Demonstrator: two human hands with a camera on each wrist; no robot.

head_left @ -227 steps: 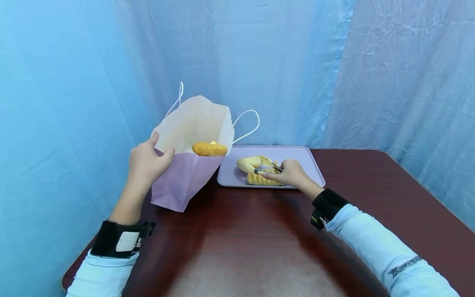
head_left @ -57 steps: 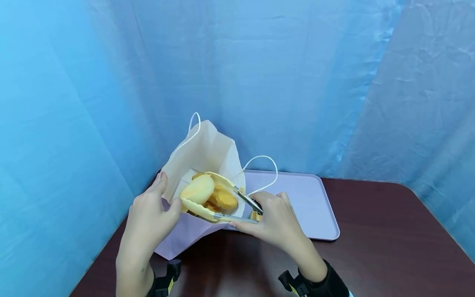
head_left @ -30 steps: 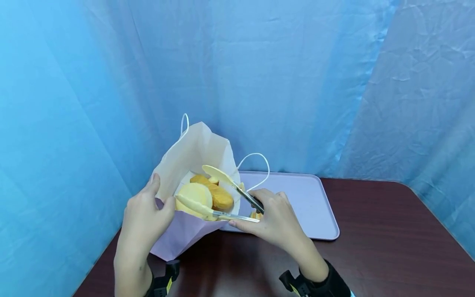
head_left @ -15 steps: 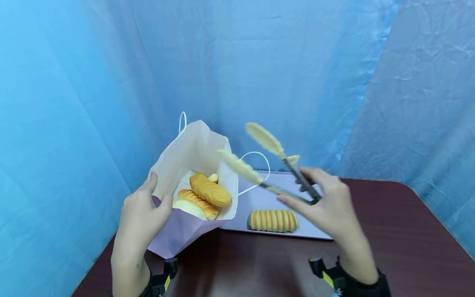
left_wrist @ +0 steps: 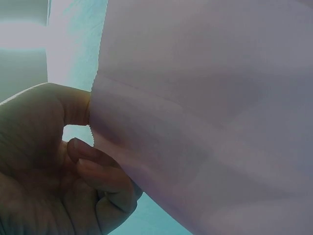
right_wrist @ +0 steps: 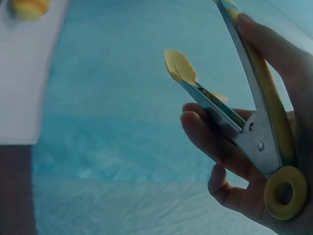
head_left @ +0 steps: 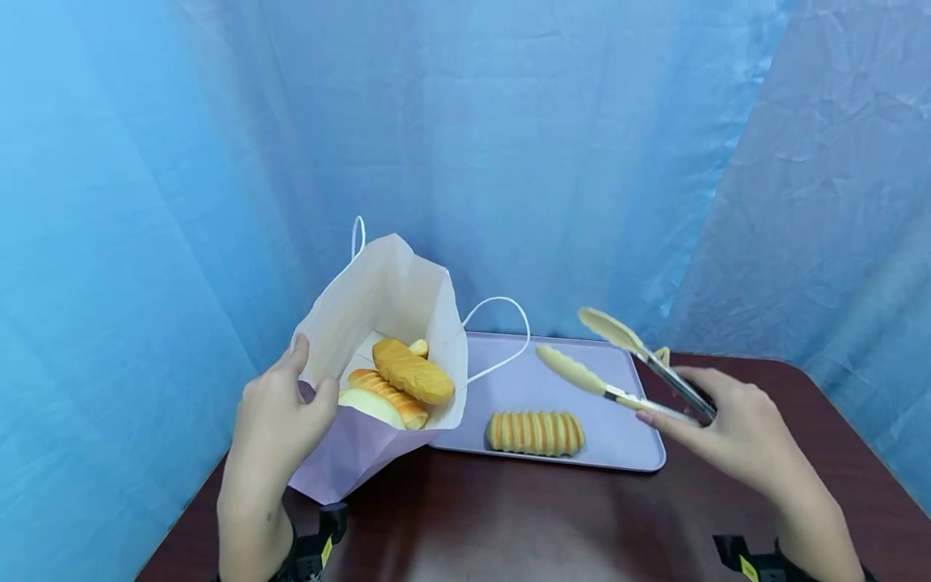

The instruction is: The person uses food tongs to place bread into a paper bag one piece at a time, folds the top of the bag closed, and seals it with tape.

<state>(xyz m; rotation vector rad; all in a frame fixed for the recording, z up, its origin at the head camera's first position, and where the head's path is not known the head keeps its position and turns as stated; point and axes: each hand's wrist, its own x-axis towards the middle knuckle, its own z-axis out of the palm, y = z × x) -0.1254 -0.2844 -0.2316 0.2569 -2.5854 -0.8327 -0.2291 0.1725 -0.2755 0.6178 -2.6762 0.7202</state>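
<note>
My left hand (head_left: 280, 412) grips the rim of a lilac paper bag (head_left: 349, 457), which leans with its white-lined mouth toward me. In the left wrist view, the thumb goes behind the paper and the curled fingers lie at its edge. Inside the bag are a golden bread roll (head_left: 410, 372), a striped bread roll (head_left: 393, 398), a pale round bun (head_left: 372, 406) and a partly hidden small piece. My right hand (head_left: 742, 428) holds cream-tipped metal tongs (right_wrist: 259, 127), spread apart with nothing between the tips. Left of them, a ridged bread roll (head_left: 536, 433) lies on a lilac tray (head_left: 618, 444).
The dark wooden table (head_left: 509, 525) carries the bag and tray side by side. A white cord handle (head_left: 518, 304) loops out over the tray's left part. Blue curtains (head_left: 553, 162) hang behind the table and along its sides.
The pale bun went into the bag and the tongs let go of it. My right hand then drew the tongs out and to the right, past the tray. The left hand stayed at the rim.
</note>
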